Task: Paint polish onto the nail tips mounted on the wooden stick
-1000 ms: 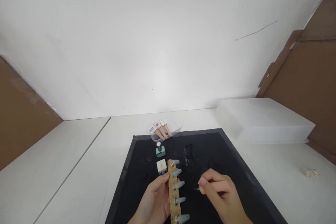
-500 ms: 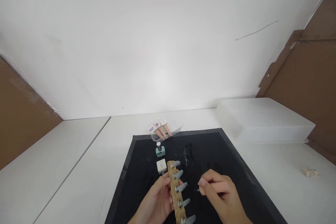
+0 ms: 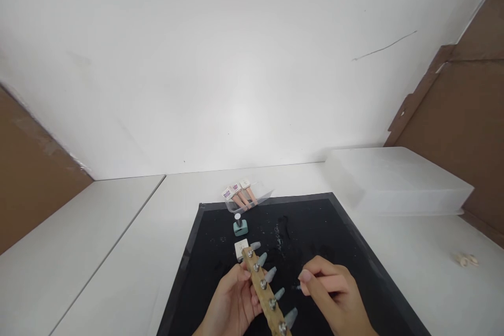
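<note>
My left hand [image 3: 232,296] grips a wooden strip [image 3: 265,294] near its far end. Metal knobs line the strip, and on them several grey-green false nails [image 3: 271,274] point to the right. My right hand [image 3: 334,294] is closed around the pink handle of a nail polish brush [image 3: 333,283]. Its thin dark tip points left towards the nails, a small gap away. Just beyond the strip lies a white square bottle [image 3: 241,248], partly covered by the strip. Behind it sits a small teal bottle [image 3: 240,228] with a grey, white-topped neck.
A black mat [image 3: 311,220] lies beneath my hands on the white table [image 3: 126,257]. At its far edge is a clear tray [image 3: 264,194] with pink-handled polish bottles [image 3: 244,199]. A translucent box [image 3: 397,184] and small cream pieces [image 3: 466,260] are at the right.
My left hand has turned the strip so that its far end leans more to the left and covers part of the white bottle. The right hand with the brush has barely moved.
</note>
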`<state>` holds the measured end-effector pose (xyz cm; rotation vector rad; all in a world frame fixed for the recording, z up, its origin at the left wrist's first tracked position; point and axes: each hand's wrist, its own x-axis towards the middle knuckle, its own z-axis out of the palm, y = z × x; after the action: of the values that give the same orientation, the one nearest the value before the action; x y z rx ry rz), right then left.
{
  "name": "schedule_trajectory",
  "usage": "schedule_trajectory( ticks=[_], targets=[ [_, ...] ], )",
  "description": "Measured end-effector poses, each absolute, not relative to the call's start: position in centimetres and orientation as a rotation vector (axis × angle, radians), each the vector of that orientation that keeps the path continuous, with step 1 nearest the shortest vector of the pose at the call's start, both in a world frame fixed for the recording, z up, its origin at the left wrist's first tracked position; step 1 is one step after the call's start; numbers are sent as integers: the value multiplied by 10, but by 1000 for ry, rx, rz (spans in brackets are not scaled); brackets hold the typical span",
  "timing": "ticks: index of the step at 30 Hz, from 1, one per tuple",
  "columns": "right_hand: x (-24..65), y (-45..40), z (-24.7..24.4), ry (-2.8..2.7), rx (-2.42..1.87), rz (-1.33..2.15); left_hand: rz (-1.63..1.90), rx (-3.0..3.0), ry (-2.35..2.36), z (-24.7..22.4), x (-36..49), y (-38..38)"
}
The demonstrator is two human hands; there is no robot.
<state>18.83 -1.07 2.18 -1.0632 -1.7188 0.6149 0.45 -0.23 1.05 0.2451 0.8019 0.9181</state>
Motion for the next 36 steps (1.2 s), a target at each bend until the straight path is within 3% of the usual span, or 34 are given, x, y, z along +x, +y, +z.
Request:
schedule_trajectory(
  ticks=[26,36],
  targets=[
    [187,-12,27,-1654,-1091,693,686,292,1000,23,12,-4],
    [183,-17,30,-1552,-1073,811,760,220,976,17,12,-5]
  ],
)
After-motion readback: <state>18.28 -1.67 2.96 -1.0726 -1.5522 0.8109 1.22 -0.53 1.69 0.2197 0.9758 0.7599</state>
